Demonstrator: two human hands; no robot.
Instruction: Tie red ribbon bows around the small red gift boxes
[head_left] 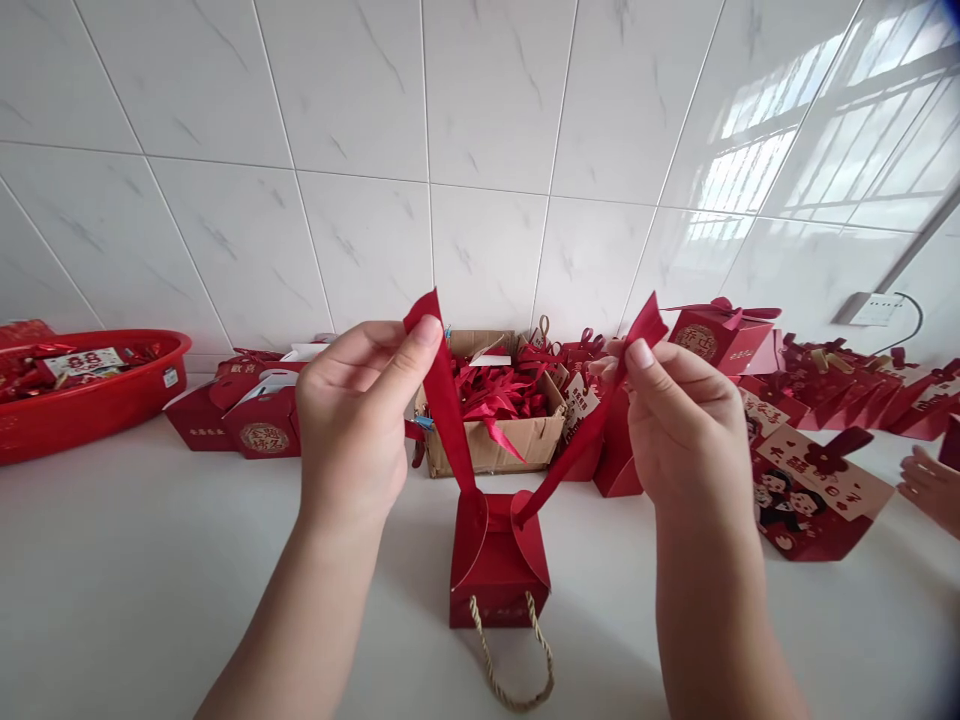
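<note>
A small red gift box (pixel 501 570) stands on the white tabletop in front of me, its top flaps folded together. From the flaps a red ribbon (pixel 452 420) rises in two tails, pulled up and apart in a V. My left hand (pixel 360 410) pinches one tail near its end between thumb and fingers. The other tail's end is pinched in my right hand (pixel 686 420) at about the same height. On the near side of the box a twisted cord handle (pixel 517 700) hangs down onto the table.
Behind the box stands a cardboard carton (pixel 495 450) of red ribbons. A red basin (pixel 90 410) of wrapped sweets is at left, near folded red boxes (pixel 262 420). Several finished boxes (pixel 817 500) fill the right side, where another person's hand (pixel 930 490) shows. A tiled wall rises behind.
</note>
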